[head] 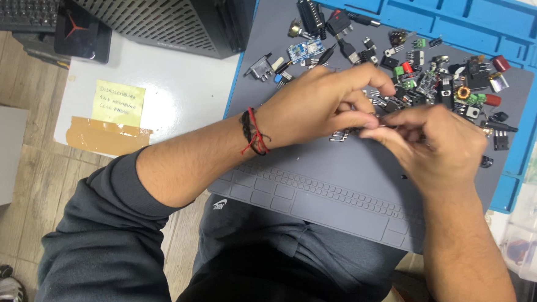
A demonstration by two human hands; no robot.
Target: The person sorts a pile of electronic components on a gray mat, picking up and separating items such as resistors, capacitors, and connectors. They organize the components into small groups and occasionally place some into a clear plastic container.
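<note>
Both hands meet over the middle of the grey mat (341, 173), fingertip to fingertip. The left hand (320, 104) comes in from the left, fingers curled tight and pinched at the tips; a red and black cord bracelet (254, 133) circles its wrist. The right hand (431, 147) comes up from below, thumb and forefinger nipped together against the left hand's fingertips. Between them sits a small dark part (374, 121), so tiny and so covered by the fingers that its shape cannot be made out; whether one hand or both grips it cannot be told either.

Just under the left fingers, a little metal-legged piece (339, 136) lies on the mat. Beyond the knuckles, a wide scatter of electronic parts (432, 74) spreads across the mat's far half: black connectors, green terminal blocks, red blocks, a copper coil (463, 92), a small blue circuit board (305, 50). The grey mat lies on a larger blue mat (519, 35) with moulded compartments along its edge.

To the left, on the white worktop (179, 97), a yellow sticky note (118, 103) sits above a strip of brown tape (107, 136). A black computer case (159, 10) with a mesh side stands at the top, a keyboard (18, 9) further left.
</note>
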